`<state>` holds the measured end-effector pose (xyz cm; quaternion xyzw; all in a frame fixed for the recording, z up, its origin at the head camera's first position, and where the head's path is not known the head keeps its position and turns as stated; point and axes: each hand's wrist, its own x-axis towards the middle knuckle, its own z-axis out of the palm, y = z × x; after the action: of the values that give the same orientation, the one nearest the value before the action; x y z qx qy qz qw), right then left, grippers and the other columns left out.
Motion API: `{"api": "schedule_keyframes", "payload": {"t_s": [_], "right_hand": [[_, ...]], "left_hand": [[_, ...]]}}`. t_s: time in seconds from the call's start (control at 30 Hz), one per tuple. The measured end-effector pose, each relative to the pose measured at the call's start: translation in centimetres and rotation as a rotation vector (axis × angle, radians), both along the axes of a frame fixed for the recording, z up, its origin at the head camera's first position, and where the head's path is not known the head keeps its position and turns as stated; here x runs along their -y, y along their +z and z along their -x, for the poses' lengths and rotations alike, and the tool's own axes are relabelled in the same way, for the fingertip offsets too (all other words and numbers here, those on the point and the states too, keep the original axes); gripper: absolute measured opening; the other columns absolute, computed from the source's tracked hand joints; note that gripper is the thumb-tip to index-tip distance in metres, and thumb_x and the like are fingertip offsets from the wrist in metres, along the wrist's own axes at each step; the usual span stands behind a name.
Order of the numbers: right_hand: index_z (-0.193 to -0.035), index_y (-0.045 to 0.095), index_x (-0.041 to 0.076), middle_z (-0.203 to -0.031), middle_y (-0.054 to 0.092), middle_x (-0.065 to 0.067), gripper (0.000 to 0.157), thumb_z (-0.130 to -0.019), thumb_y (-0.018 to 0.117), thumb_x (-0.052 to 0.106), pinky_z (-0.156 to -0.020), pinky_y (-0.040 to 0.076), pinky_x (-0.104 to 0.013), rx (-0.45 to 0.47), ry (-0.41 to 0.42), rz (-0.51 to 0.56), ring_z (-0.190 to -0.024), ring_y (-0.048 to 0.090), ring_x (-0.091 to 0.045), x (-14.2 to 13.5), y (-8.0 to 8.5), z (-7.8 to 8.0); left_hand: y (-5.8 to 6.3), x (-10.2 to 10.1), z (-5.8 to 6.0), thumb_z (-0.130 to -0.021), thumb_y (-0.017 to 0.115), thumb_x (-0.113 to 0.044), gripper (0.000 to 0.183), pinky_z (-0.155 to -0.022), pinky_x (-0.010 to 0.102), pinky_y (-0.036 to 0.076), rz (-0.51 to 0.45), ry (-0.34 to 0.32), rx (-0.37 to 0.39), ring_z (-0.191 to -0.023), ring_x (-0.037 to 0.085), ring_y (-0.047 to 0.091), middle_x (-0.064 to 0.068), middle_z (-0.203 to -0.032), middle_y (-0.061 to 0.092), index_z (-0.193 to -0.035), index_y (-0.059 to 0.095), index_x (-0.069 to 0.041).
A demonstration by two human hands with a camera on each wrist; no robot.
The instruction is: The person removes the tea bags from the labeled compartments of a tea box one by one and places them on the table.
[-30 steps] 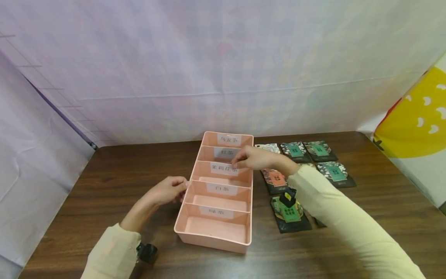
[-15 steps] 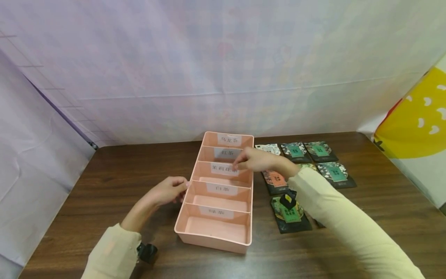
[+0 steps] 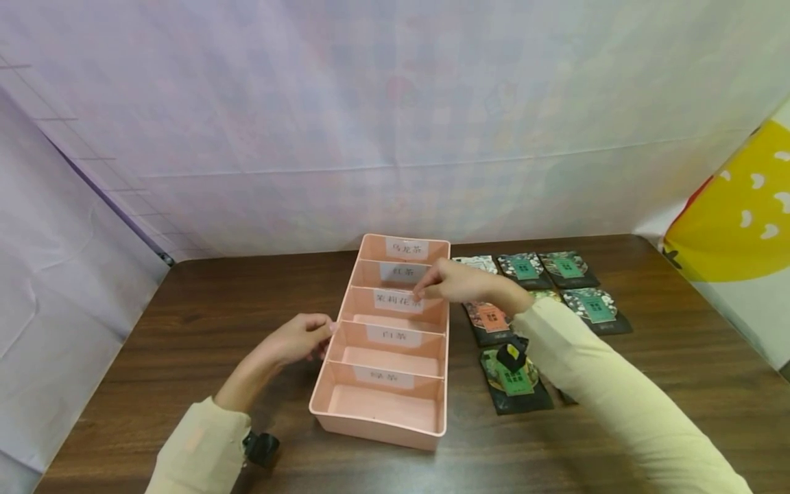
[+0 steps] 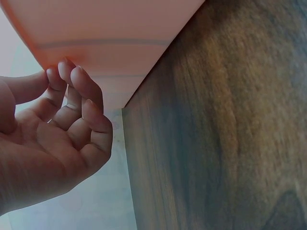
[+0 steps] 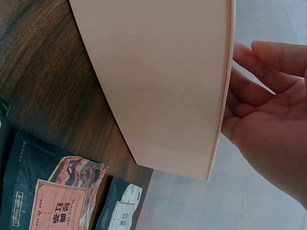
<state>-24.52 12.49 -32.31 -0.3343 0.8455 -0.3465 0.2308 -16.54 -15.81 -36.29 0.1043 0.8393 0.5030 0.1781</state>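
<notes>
A long pink divided storage box point(image 3: 378, 425) stands on the table, its several compartments bearing paper labels with Chinese writing. At its left rim, my left hand point(image 3: 300, 337) has curled fingers, with thumb and index fingertip meeting at the edge; the left wrist view shows other fingertips against the outer wall. My right hand point(image 3: 459, 281) reaches over the right rim, its loosely bent fingers near the label point(image 3: 395, 300) of the middle compartment. Nothing is held in it. In the right wrist view, the box wall point(image 5: 163, 91) hides some of those fingertips.
Several tea pouches lie right of the box, including a green-labelled pouch point(image 3: 515, 381), an orange-labelled pouch point(image 3: 487, 322) and another pouch point(image 3: 568, 267) farther back. My right sleeve point(image 3: 592, 370) covers some. A pale curtain point(image 3: 308, 123) hangs behind the brown table point(image 3: 204, 309).
Almost nothing differs: the right hand stays over the middle compartment with only a tiny shift, and the left hand remains at the rim. Box and pouches stay put.
</notes>
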Motion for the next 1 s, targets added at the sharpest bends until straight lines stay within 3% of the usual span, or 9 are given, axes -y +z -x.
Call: {"api": "schedule_keyframes", "payload": {"t_s": [0.03,0.13,0.23,0.33,0.47,0.7,0.8,0.9,1.0], "right_hand": [[-0.103,0.066,-0.004,-0.101,0.065,-0.014,0.023,-0.092,0.047,0.003,-0.046,0.026,-0.025,0.001,-0.004,-0.001,-0.040,0.018,-0.008,0.0,0.1,0.0],[-0.104,0.066,-0.003,-0.073,0.063,-0.009,0.023,-0.093,0.047,0.004,-0.043,0.025,-0.023,-0.001,-0.021,-0.013,-0.039,0.019,-0.008,-0.1,0.2,-0.1],[-0.104,0.066,-0.002,-0.065,0.057,-0.006,0.022,-0.093,0.048,0.005,-0.042,0.024,-0.023,-0.004,-0.030,-0.014,-0.038,0.021,-0.007,-0.2,0.3,-0.1],[-0.104,0.066,-0.003,-0.083,0.064,-0.009,0.022,-0.092,0.048,0.004,-0.042,0.025,-0.023,-0.010,-0.031,-0.004,-0.039,0.023,-0.007,-0.3,0.4,-0.2],[-0.103,0.066,-0.003,-0.105,0.063,-0.015,0.021,-0.092,0.049,0.003,-0.047,0.030,-0.025,-0.012,-0.036,0.002,-0.043,0.028,-0.009,-0.4,0.4,-0.2],[-0.103,0.065,-0.005,-0.109,0.060,-0.017,0.022,-0.092,0.048,0.002,-0.062,0.040,-0.030,-0.018,-0.030,-0.002,-0.064,0.046,-0.017,-0.5,0.5,-0.2],[-0.104,0.065,-0.005,-0.110,0.060,-0.017,0.022,-0.092,0.047,0.002,-0.067,0.044,-0.032,-0.028,-0.028,-0.004,-0.082,0.057,-0.021,-0.7,0.6,-0.3],[-0.103,0.065,-0.004,-0.111,0.060,-0.016,0.023,-0.092,0.046,0.001,-0.072,0.046,-0.033,-0.046,-0.042,-0.006,-0.095,0.058,-0.021,-1.0,1.0,-0.3],[-0.103,0.066,-0.003,-0.111,0.060,-0.016,0.023,-0.091,0.046,0.001,-0.067,0.045,-0.034,-0.088,-0.055,-0.004,-0.077,0.056,-0.021,-1.3,1.4,-0.4]], "left_hand": [[0.0,0.0,0.0,-0.095,0.044,-0.011,0.022,-0.051,0.026,0.036,0.001,0.002,0.000,-0.057,0.012,0.050,0.000,-0.062,0.050,-0.079,0.052,0.003],[0.0,0.0,0.0,-0.095,0.044,-0.011,0.022,-0.051,0.026,0.036,0.001,0.006,0.002,-0.058,0.012,0.050,0.001,-0.063,0.050,-0.079,0.051,0.002],[0.0,0.0,0.0,-0.095,0.044,-0.011,0.023,-0.051,0.026,0.036,0.001,0.008,0.003,-0.058,0.012,0.050,0.001,-0.062,0.050,-0.078,0.051,0.002],[0.0,0.0,-0.1,-0.095,0.044,-0.012,0.023,-0.051,0.026,0.036,0.000,0.008,0.002,-0.058,0.013,0.050,0.001,-0.062,0.050,-0.077,0.051,0.002],[0.0,0.0,-0.1,-0.095,0.044,-0.012,0.024,-0.051,0.026,0.036,0.001,0.008,-0.002,-0.058,0.013,0.050,0.001,-0.062,0.050,-0.077,0.051,0.002],[-0.1,0.0,0.0,-0.095,0.044,-0.011,0.023,-0.051,0.026,0.036,0.004,0.009,0.000,-0.057,0.012,0.050,0.000,-0.062,0.050,-0.078,0.051,0.003],[-0.1,0.0,0.0,-0.095,0.044,-0.010,0.023,-0.051,0.025,0.036,0.001,0.010,0.001,-0.057,0.012,0.050,0.001,-0.062,0.050,-0.078,0.051,0.002],[-0.1,0.0,0.0,-0.095,0.044,-0.010,0.022,-0.051,0.026,0.036,0.002,0.007,-0.002,-0.057,0.012,0.050,0.000,-0.062,0.050,-0.078,0.051,0.003],[-0.1,0.0,0.0,-0.095,0.044,-0.010,0.022,-0.051,0.026,0.037,0.002,0.006,-0.007,-0.057,0.013,0.050,0.001,-0.062,0.050,-0.078,0.051,0.003]]}}
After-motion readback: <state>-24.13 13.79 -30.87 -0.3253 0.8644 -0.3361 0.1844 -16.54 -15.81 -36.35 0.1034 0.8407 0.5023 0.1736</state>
